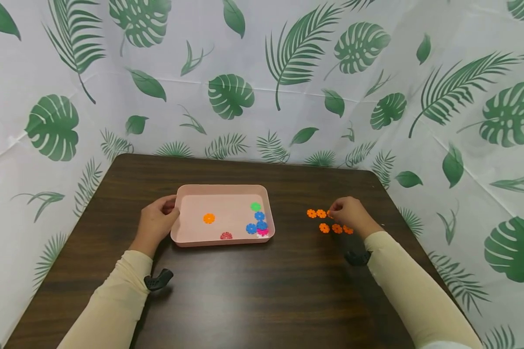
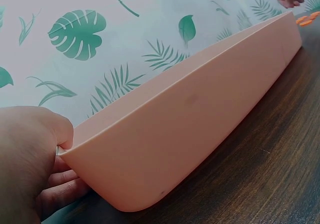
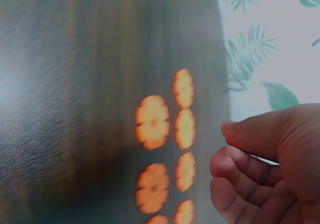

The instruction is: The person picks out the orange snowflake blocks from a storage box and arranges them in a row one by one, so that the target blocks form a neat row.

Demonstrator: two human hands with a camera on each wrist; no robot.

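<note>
My left hand [image 1: 155,223] grips the left side of a pink tray [image 1: 227,201], thumb over the rim and the other fingers below it outside. In the tray lie an orange flower-shaped disc [image 1: 209,218], a red disc [image 1: 226,236], a green disc [image 1: 255,207], a few blue discs [image 1: 251,229] and a magenta disc [image 1: 262,232]. My right hand [image 1: 352,213] hovers over two rows of orange flower-shaped discs [image 3: 153,122] on the table. In the right wrist view its fingers are loosely curled, a small gap beside the thumb [image 3: 257,134], nothing between them.
The dark wooden table [image 1: 244,295] runs back to a white cloth [image 1: 179,111] printed with green leaves, which also hangs along both sides. The tray stands left of the disc rows, with bare wood between. Black wrist mounts [image 1: 158,280] sit on both sleeves.
</note>
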